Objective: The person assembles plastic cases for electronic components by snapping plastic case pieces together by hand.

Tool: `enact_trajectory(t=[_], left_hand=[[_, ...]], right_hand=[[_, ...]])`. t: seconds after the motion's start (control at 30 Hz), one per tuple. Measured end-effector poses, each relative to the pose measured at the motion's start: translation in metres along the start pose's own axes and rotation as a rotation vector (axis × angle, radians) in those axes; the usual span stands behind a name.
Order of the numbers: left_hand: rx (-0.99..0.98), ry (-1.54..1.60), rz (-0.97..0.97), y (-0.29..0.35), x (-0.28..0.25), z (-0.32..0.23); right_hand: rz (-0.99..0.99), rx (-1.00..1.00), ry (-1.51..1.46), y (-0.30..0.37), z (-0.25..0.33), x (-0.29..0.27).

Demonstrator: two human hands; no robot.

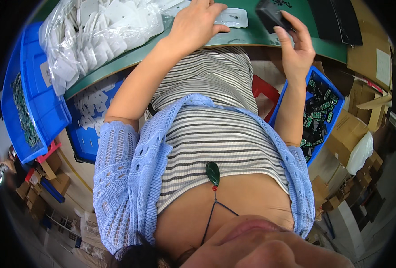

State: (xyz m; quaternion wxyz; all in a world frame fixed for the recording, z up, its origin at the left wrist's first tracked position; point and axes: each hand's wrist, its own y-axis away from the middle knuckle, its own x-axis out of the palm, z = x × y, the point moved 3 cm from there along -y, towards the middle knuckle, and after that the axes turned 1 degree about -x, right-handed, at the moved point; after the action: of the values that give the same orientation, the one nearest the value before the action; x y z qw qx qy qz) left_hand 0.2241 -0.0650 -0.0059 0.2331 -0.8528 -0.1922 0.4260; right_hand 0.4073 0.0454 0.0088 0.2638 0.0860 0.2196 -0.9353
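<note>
A white rectangular plastic casing [240,18] with a small dark part on it lies on the green work table [247,38]. My left hand [193,27] straddles its left end, thumb at the near edge and index finger at the far edge; the other fingers are partly cut off by the top of the view. To the right, my right hand [298,51] grips a black block-like object [271,15] between thumb and fingers, tilted over the table. That object is slightly blurred, and its exact kind does not show.
Left on the table sits a clear plastic bag [104,33] full of white casings. Blue bins flank me: one with green circuit boards [23,111], one with white pieces [90,105], one with black-and-green parts [321,111]. A black mat [334,20] and cardboard boxes [350,134] are at right.
</note>
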Motion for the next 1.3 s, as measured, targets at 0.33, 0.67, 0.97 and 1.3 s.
enact_trajectory(t=[0.33,0.67,0.97,1.3], left_hand=[[-0.222,0.134,0.076,0.007,-0.009,0.011],[-0.148,0.09,0.155,0.016,-0.002,0.015],[0.282,-0.017,-0.248,0.025,0.015,0.021],[-0.194,-0.218,0.298,-0.022,0.02,0.015]], right_hand=[[0.378,-0.272,0.409,-0.021,0.038,0.038],[0.448,-0.316,0.458,-0.022,0.015,0.051],[0.383,-0.261,0.45,-0.02,0.02,0.047],[0.29,0.375,-0.093,-0.047,-0.026,0.041]])
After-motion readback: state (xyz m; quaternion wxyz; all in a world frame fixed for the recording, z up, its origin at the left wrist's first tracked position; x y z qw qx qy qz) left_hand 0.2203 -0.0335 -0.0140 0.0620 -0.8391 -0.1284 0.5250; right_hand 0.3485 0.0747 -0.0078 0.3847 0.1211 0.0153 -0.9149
